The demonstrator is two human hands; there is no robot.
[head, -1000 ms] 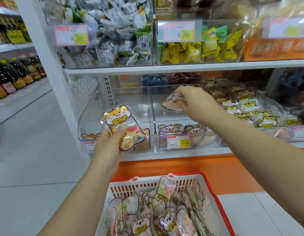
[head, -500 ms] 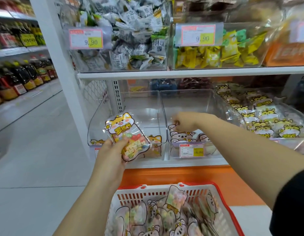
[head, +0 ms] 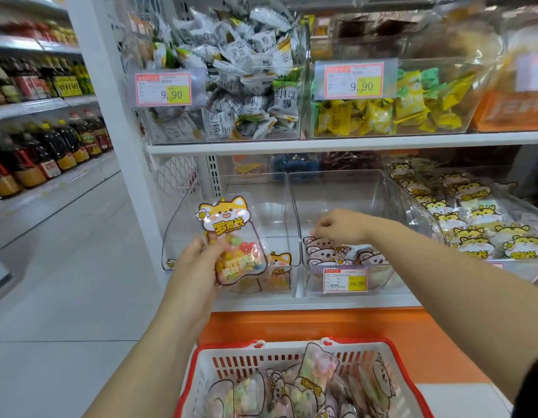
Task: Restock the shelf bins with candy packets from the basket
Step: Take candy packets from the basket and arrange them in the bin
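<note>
My left hand (head: 195, 267) grips a fox-shaped candy packet (head: 231, 236) upright, in front of the clear left bin (head: 261, 212), which has a few fox packets at its bottom. My right hand (head: 340, 226) reaches into the clear middle bin (head: 337, 179). Its fingers are pinched on the top edge of a koala candy packet (head: 325, 251) that stands among a few others at the bin's front. Below, the red and white basket (head: 201, 351) holds several more candy packets (head: 295, 387).
A bin of yellow hamster packets (head: 473, 218) sits to the right. The shelf above carries bins of grey-white sweets (head: 231, 95) and yellow-green sweets (head: 382, 113). A white shelf post (head: 110, 116) stands at left, with a bottle shelf (head: 44, 146) across the open aisle floor.
My right hand has come down from above the middle bin into it, setting the koala packet among the others. My left hand still holds the fox packet in much the same place.
</note>
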